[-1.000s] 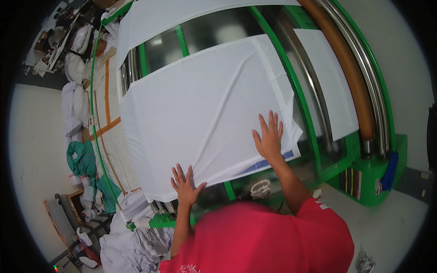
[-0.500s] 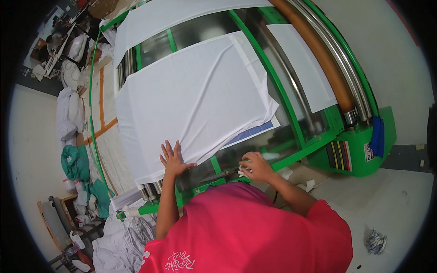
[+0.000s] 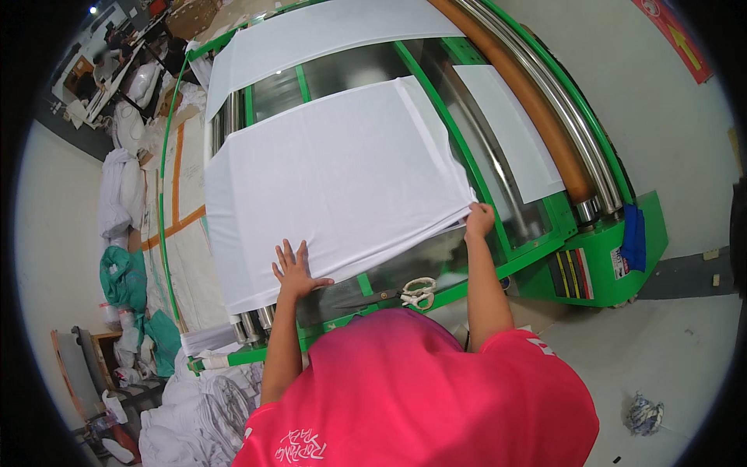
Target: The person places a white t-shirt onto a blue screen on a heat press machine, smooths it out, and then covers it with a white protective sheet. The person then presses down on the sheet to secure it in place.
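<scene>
Head view: on the green machine (image 3: 449,121), the white cloth (image 3: 334,187) appears mostly spread flat, its near edge touched by the left hand (image 3: 296,274) with fingers fanned wide, while its near right corner, pinched in the right hand (image 3: 479,222), seems not yet laid down.
</scene>
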{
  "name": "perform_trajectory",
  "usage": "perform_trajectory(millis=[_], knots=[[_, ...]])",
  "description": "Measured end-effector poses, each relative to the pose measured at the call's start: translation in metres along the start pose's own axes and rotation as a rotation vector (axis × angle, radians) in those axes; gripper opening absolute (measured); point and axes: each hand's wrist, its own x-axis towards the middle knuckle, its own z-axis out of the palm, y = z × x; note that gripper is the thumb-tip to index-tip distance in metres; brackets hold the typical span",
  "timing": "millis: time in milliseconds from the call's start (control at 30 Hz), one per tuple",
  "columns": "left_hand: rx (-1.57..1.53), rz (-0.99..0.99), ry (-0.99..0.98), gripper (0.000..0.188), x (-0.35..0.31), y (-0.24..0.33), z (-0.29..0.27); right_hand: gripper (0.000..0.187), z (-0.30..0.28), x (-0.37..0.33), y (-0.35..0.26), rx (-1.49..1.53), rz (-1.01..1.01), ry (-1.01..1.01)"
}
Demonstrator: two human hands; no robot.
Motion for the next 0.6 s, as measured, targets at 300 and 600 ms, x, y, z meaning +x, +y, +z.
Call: perform_trajectory(millis=[300, 600], knots=[[0.023, 0.035, -0.016, 0.175, -0.002, 0.008, -0.004, 0.047, -0.056, 0.046, 0.037, -0.003, 0.003, 0.206], [0.015, 0.034, -0.006, 0.177, -0.004, 0.0, 0.002, 0.051, -0.057, -0.025, 0.016, -0.662, -0.479, 0.119]])
